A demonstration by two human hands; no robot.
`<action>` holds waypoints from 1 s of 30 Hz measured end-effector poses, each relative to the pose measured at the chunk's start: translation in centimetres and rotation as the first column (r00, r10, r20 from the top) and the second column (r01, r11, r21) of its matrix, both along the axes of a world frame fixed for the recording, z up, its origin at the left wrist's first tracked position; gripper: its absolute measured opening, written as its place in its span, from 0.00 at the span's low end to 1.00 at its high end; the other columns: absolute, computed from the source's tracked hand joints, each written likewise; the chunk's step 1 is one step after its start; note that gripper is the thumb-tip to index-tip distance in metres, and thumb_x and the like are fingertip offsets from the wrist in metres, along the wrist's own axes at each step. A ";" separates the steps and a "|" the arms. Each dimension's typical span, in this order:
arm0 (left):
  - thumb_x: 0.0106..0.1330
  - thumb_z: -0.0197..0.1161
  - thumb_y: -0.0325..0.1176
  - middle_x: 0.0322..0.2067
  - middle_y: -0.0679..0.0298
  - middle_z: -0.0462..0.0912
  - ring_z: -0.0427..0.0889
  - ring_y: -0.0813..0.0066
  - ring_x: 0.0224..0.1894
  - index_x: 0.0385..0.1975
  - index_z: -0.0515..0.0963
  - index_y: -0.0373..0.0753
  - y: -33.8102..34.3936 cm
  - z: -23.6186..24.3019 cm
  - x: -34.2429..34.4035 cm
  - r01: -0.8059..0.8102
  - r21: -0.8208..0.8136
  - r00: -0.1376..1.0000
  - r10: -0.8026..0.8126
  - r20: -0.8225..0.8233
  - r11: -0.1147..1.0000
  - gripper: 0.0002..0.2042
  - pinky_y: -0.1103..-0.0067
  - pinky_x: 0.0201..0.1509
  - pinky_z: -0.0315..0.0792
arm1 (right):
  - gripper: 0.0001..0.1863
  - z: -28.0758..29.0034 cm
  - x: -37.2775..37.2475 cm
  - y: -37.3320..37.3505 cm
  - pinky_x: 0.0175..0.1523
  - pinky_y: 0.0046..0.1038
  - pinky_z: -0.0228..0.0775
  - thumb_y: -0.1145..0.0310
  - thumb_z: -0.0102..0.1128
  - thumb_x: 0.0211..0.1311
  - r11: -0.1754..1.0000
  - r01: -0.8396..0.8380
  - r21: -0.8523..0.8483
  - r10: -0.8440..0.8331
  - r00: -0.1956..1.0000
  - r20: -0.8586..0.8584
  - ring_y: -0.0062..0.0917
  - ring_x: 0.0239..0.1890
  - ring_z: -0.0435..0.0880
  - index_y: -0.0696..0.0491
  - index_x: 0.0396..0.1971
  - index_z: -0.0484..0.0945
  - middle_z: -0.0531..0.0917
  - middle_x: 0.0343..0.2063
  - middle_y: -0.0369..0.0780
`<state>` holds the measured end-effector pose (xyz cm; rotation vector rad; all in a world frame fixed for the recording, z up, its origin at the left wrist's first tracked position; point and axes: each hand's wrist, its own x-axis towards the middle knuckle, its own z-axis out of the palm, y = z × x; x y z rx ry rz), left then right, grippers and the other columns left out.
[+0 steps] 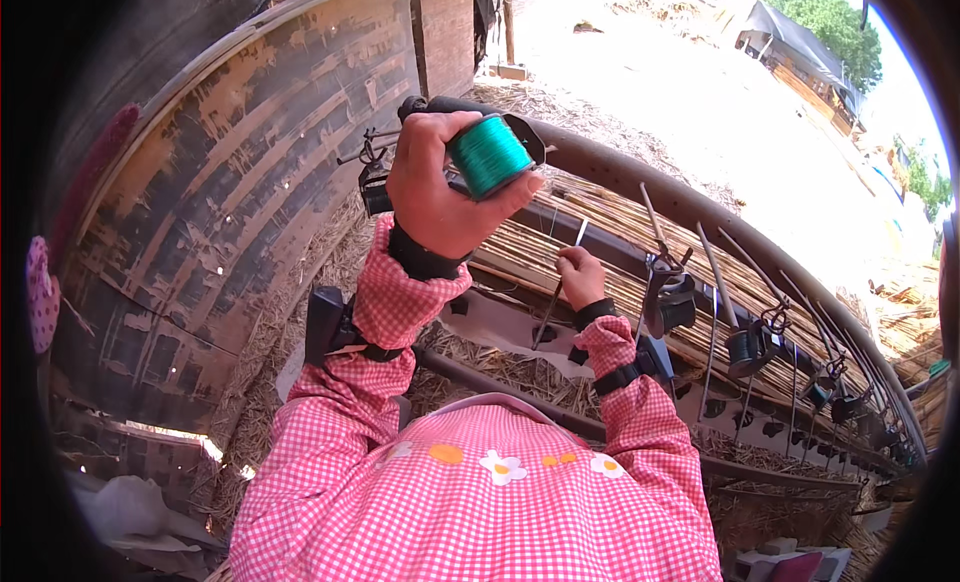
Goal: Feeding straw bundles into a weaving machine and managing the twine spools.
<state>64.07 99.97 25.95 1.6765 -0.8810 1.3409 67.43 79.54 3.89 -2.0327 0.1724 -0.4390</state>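
Observation:
My left hand (pixel 432 187) is raised above a long brown metal pipe and closed round a spool of shiny green thread (pixel 491 157). A dark piece shows just behind the spool at the pipe's end. Lower and to the right, my right hand (pixel 580 278) is closed on a thin metal rod (pixel 547 317), which sticks out above and below the fingers. Close to the right of that hand hangs a dark spool holder (pixel 670 304) with a wire hook. Reed stalks (pixel 620 244) lie in a layer behind the right hand.
The brown pipe (pixel 640 177) curves across to the far right. Several more rods and dark holders (pixel 750 350) line the frame on that side. A worn wooden board wall (pixel 220 162) stands on my left. Loose straw (pixel 520 372) covers ground below the frame.

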 end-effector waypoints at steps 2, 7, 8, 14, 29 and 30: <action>0.34 0.71 0.37 0.27 0.60 0.70 0.73 0.65 0.28 0.31 0.67 0.38 0.8 -0.1 -1.4 0.016 0.080 0.988 -0.004 -0.154 0.997 0.24 0.76 0.31 0.69 | 0.12 -2.0 0.6 -2.6 0.38 0.24 0.67 0.68 0.54 0.47 0.976 0.067 0.206 -0.076 0.996 0.036 0.25 0.31 0.78 0.58 0.31 0.74 0.78 0.26 0.43; 0.38 0.68 0.47 0.27 0.61 0.71 0.73 0.71 0.28 0.35 0.64 0.35 0.6 -7.1 -2.2 0.335 -0.101 0.767 -0.333 -0.548 0.937 0.29 0.80 0.32 0.69 | 0.32 -6.5 2.3 -10.2 0.46 0.26 0.62 0.67 0.59 0.39 0.827 0.560 0.054 -0.531 0.808 -0.254 0.35 0.41 0.71 0.69 0.44 0.60 0.71 0.39 0.51; 0.40 0.67 0.52 0.27 0.62 0.71 0.73 0.74 0.29 0.36 0.62 0.34 0.4 -8.5 -1.9 0.408 -0.365 0.498 -0.539 -0.679 0.837 0.32 0.81 0.34 0.69 | 0.36 -5.3 2.0 -9.9 0.49 0.27 0.59 0.67 0.60 0.38 0.841 0.536 0.072 -0.461 0.781 -0.421 0.37 0.44 0.69 0.70 0.47 0.56 0.68 0.42 0.53; 0.45 0.61 0.55 0.32 0.61 0.73 0.75 0.74 0.32 0.41 0.62 0.33 -2.2 -13.5 -0.5 0.481 -0.783 -0.077 -0.870 -0.486 0.395 0.33 0.80 0.37 0.71 | 0.09 -4.2 0.6 -6.5 0.20 0.23 0.68 0.71 0.52 0.47 0.793 0.192 0.578 0.163 0.847 -0.505 0.20 0.15 0.73 0.62 0.20 0.74 0.73 0.14 0.40; 0.50 0.59 0.48 0.48 0.58 0.62 0.65 0.70 0.50 0.51 0.54 0.33 -12.9 -11.0 -6.1 0.792 -0.598 -0.213 -0.864 -0.457 0.122 0.34 0.75 0.51 0.61 | 0.23 1.8 -14.4 -0.3 0.52 0.27 0.56 0.72 0.55 0.48 0.579 -0.617 0.532 0.522 0.782 0.340 0.26 0.51 0.62 0.57 0.46 0.62 0.66 0.46 0.43; 0.50 0.59 0.48 0.48 0.58 0.62 0.65 0.70 0.50 0.51 0.54 0.33 -14.0 -10.2 -7.1 0.798 -0.595 -0.234 -0.862 -0.450 0.095 0.34 0.75 0.51 0.61 | 0.23 2.6 -15.1 -1.2 0.52 0.27 0.56 0.72 0.55 0.48 0.601 -0.604 0.524 0.503 0.795 0.339 0.26 0.51 0.62 0.57 0.46 0.62 0.66 0.46 0.43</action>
